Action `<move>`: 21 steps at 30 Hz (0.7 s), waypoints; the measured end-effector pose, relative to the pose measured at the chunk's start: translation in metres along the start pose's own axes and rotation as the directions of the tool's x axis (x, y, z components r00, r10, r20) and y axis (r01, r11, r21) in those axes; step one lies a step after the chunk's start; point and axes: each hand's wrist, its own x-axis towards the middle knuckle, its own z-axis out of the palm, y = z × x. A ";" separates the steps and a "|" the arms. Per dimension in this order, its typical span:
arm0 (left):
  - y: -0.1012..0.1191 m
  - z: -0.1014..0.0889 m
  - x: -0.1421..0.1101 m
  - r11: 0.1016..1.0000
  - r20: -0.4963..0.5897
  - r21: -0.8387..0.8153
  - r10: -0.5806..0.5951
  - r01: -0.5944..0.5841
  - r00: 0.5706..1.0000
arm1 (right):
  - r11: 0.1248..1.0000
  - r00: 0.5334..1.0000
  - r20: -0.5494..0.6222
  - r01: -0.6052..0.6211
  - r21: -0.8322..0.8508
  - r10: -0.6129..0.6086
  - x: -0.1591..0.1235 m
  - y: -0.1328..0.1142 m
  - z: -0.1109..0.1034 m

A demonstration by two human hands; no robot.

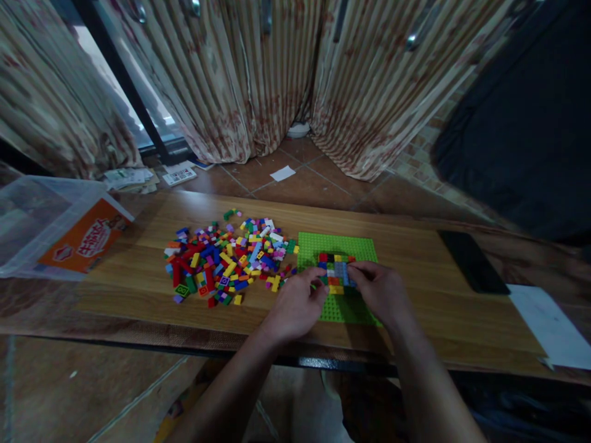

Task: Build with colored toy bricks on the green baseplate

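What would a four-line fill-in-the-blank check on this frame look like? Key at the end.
1. The studded baseplate under the brick build is coloured ____.
2. The hand nearer the loose brick pile is the person's ____ one.
3. The label on the clear plastic bin is mainly ____.
4. The paper sheet beside the flat black slab is ____.

Missing words: green; left; orange; white.
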 end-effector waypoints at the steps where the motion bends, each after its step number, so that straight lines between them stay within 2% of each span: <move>1: 0.001 0.000 0.000 1.000 0.000 0.001 -0.003 0.003 1.000 | 1.000 1.000 -0.002 -0.003 0.000 0.003 0.000 0.000 0.000; 13: 0.005 0.004 -0.001 0.984 0.037 0.178 -0.013 0.006 0.999 | 0.995 0.997 -0.045 -0.050 0.084 0.054 0.003 0.005 0.008; 21: 0.003 0.006 0.000 0.969 0.032 0.243 0.045 -0.051 0.998 | 0.993 0.997 -0.053 -0.058 0.100 0.064 0.004 0.004 0.009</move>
